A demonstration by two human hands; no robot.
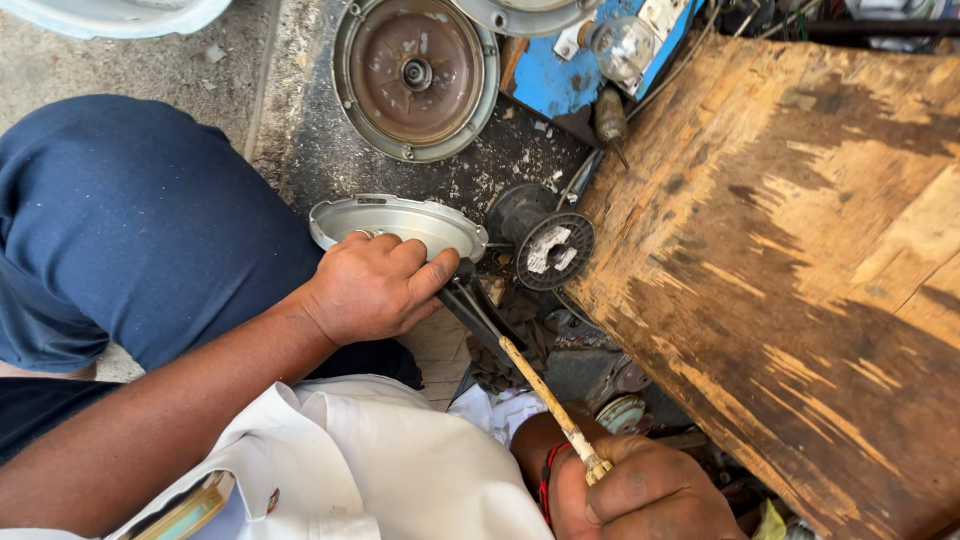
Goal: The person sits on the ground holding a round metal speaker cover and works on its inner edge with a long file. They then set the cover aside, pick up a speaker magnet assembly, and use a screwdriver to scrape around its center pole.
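Gripping silver cover (400,216) with left hand (372,285), right hand (640,495) holding brush (545,400)

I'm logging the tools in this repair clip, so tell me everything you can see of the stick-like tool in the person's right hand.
The tool is a thin, pale yellowish rod, worn and dirt-stained, like a wrapped or wooden handle. Its lower end sits in the right hand, gripped between thumb and fingers. It slants up and left, where it continues as a dark, narrow metal shaft. That end runs under the thumb of the left hand, which rests on a shallow grey metal cover. The tip itself is hidden.
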